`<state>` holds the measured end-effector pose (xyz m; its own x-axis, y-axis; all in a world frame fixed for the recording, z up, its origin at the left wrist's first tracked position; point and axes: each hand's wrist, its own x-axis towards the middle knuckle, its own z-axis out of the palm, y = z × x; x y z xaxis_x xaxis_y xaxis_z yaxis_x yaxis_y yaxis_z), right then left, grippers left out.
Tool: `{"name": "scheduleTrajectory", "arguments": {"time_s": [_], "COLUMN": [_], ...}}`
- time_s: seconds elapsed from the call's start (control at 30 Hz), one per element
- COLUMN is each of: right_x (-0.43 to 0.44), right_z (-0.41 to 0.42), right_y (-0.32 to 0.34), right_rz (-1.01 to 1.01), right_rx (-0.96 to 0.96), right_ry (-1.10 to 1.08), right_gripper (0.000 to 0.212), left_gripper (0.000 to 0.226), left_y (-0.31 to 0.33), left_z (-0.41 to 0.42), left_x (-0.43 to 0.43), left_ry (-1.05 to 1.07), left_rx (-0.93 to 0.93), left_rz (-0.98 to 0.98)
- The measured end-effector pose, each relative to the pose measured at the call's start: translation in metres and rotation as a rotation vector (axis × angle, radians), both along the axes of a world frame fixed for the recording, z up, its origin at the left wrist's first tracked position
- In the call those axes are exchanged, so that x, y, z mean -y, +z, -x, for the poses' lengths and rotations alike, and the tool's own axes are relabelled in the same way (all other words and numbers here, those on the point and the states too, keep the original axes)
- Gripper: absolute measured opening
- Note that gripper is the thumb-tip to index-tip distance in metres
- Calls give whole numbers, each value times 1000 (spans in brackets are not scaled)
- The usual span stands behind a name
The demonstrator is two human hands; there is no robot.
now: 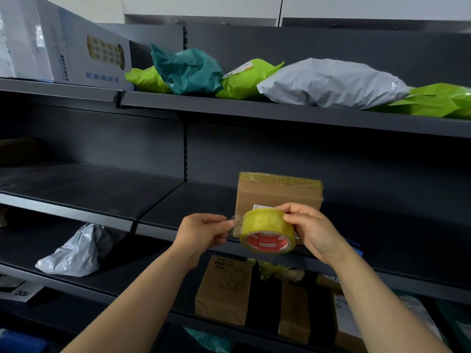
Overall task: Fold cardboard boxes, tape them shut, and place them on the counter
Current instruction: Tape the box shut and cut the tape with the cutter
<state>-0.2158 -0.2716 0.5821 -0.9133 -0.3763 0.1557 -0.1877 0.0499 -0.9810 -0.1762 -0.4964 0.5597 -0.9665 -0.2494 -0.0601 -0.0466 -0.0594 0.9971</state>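
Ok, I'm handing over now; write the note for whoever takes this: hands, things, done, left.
Hands: left hand pinches the tape end, lifted slightly off the roll; right hand grips the tape roll.
Done: cardboard box stands folded on the shelf behind the roll, tape across its top edge.
Left: pull a strip, finish any open seams, move it to the counter, out of view.
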Motion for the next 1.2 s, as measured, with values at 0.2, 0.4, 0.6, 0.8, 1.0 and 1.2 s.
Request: {"name": "scheduleTrajectory", "arguments": {"time_s": [0.2,0.4,0.6,0.8,1.0,1.2], "right_x": [-9,-12,-20,-16,-5,4], "right_z": [3,5,9,37,62,78], "right_y": [2,5,45,63,55,49], "right_rz": [-212,-501,-371,-428,-518,-488], "right_rx": [-45,-216,-460,-633,-611,-477], "right_ry": [83,-14,-203,-316,-352,-381], "right_gripper": [51,57,47,49,55,59], "left_gripper": [10,10,12,11,8,12], "left_y": [2,17,66,77,68,65], "left_z": [3,12,25,59,90,102], "left_x": [2,0,-12,-21,-23,-18], "left_ry": [-111,-106,-91,-32,29,19], "left_rx": [100,-10,-198,-228,-134,-37], "left_rz": [-30,-2,-10,-32,-114,-273]}}
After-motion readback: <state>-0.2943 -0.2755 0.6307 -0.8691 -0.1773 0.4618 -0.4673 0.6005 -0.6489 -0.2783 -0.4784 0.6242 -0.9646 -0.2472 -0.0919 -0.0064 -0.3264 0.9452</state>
